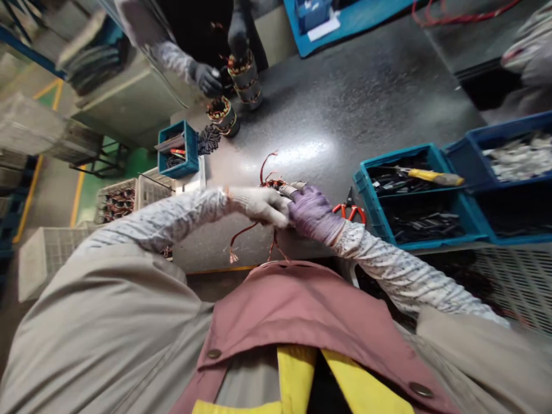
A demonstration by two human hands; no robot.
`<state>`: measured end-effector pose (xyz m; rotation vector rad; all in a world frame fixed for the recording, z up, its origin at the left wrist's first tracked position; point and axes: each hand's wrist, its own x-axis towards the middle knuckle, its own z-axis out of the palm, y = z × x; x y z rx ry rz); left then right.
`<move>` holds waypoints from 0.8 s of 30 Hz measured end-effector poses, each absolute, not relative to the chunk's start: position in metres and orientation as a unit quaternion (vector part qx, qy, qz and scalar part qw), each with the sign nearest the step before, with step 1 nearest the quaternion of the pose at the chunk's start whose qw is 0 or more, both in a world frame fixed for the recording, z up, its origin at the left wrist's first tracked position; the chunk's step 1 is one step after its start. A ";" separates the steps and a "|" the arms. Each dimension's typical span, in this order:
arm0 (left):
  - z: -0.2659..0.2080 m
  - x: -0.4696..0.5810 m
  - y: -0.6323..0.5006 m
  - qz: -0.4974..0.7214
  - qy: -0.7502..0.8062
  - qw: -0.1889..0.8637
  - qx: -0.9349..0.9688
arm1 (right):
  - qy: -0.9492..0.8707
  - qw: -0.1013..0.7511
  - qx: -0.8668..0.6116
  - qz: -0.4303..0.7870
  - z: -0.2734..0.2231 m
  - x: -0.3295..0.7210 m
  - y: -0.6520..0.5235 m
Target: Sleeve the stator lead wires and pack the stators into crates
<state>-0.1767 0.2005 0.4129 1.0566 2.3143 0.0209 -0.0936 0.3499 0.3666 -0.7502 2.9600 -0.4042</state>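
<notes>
Trailing toward the near edge of the table (196, 250), copper leads (241, 231) look bendy, ends frayed; poor handholds. Then left hand (261, 204), white glove, and right hand (314, 211), purple glove, both curled over the wound part (272, 183) on the tabletop, mostly covered; fingertips hidden, can't tell how tightly either closes. Probably dense, stiff-bodied, windings easily nicked: best taken round the body. Farther: co-worker's hand (207, 79), dark glove, near similar wound cylinders (223, 117).

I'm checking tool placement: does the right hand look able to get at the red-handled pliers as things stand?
Probably yes: the red-handled pliers lie beside the right hand, with nothing visible between, though it's busy at the wired part.
</notes>
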 end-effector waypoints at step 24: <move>0.421 -0.181 0.203 -0.185 0.814 0.328 0.443 | 0.955 -0.001 -0.266 -0.129 0.362 -0.089 0.343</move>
